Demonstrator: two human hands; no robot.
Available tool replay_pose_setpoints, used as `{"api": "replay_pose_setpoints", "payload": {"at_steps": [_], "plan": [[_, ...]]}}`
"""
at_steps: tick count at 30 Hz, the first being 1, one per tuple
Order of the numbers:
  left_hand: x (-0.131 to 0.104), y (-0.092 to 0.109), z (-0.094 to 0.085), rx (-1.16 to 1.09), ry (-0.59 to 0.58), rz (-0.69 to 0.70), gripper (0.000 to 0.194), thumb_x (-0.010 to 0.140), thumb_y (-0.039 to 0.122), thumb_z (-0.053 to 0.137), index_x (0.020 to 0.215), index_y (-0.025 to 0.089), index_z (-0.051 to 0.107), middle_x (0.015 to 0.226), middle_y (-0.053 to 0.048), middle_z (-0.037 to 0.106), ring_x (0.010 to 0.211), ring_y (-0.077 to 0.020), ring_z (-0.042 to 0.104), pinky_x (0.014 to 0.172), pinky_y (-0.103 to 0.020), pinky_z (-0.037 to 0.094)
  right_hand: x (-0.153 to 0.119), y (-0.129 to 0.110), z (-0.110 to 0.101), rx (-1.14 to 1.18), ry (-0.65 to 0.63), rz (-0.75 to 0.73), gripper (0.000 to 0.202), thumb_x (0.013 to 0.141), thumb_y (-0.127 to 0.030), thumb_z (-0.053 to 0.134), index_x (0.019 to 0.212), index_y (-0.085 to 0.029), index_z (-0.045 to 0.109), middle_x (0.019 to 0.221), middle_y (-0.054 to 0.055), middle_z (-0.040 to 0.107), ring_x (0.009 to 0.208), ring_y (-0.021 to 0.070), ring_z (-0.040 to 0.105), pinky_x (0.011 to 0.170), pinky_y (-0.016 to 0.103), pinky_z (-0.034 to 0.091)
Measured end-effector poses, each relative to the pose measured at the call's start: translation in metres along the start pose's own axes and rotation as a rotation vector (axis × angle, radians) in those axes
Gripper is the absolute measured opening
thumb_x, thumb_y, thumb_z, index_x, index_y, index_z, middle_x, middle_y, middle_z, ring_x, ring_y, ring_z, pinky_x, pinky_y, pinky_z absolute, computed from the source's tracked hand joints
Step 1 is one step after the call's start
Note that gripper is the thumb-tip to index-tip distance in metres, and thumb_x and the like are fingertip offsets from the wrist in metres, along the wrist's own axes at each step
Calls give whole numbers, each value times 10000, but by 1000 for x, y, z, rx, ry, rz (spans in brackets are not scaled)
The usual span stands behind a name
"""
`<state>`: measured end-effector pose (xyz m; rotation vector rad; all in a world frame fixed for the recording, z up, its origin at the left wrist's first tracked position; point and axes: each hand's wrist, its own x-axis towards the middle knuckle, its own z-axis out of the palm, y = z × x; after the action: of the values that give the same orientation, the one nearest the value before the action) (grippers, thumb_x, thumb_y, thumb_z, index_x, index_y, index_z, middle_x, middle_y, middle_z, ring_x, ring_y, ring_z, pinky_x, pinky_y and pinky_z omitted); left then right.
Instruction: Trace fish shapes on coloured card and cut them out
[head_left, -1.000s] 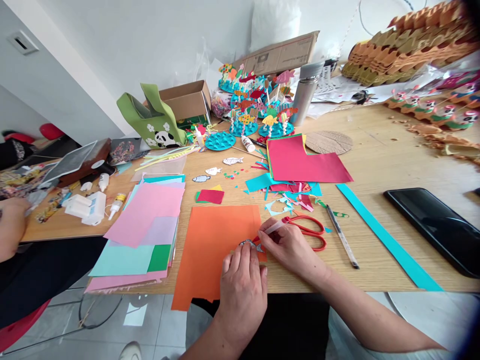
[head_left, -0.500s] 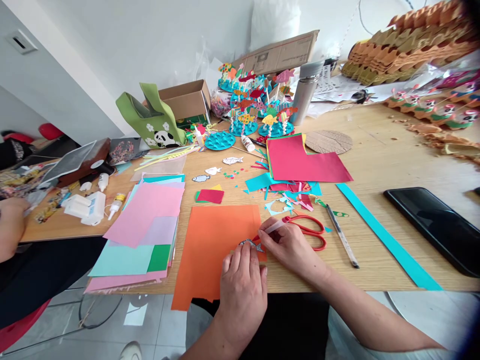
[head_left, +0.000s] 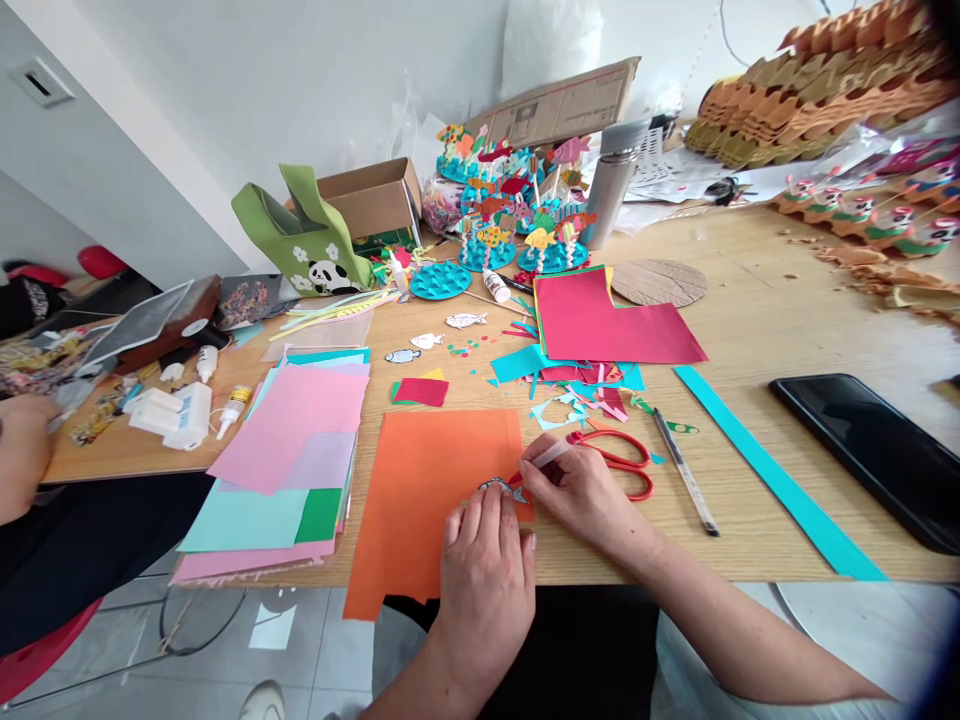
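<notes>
My left hand lies on the orange paper, fingers stretched out and pressing a small fish cutout flat near the sheet's right edge. Part of the cutout is under the fingertips. In my right hand a red pen is pinched, its red tip down at the cutout's edge by the tail. Just beyond that hand lie red-handled scissors, their blades hidden. A clear-barrelled pen rests to the right.
Stacked coloured sheets lie left. Ahead are fish cutouts, paper scraps, red paper and finished fish models. A phone and blue strip lie right. Another person's arm is at far left.
Hardly anything differs. Both hands stay in place at the fish cutout, and the view has shifted very slightly.
</notes>
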<state>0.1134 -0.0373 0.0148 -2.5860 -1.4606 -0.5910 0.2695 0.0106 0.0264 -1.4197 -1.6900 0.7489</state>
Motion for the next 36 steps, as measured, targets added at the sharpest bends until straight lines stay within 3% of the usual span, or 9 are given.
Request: {"api": "replay_pose_setpoints", "payload": {"at_steps": [26,31,36], "plan": [[1,-4,-2,-7,-18,19,329,948,198,427,1215,76,574,1207,-125,635,1099,-260,562,904,-423,436,-2,2,-1,4,5,-31,199,836,-197,479,637,-195,494,667,17,608,482,94,467,460,241,362],[2,-4,-2,-9,-25,30,316,946,192,432,1201,78,580,1207,-128,633,1086,-261,566,895,-424,439,-1,0,-4,47,53,-17,194,834,-201,477,641,-195,501,660,21,611,512,108,503,471,239,379],[2,-4,-3,-13,-22,26,318,949,194,426,1206,82,576,1195,-121,639,1081,-258,569,895,-421,438,-1,-1,-3,19,11,-23,202,833,-204,468,635,-191,505,660,21,609,495,100,482,449,234,363]]}}
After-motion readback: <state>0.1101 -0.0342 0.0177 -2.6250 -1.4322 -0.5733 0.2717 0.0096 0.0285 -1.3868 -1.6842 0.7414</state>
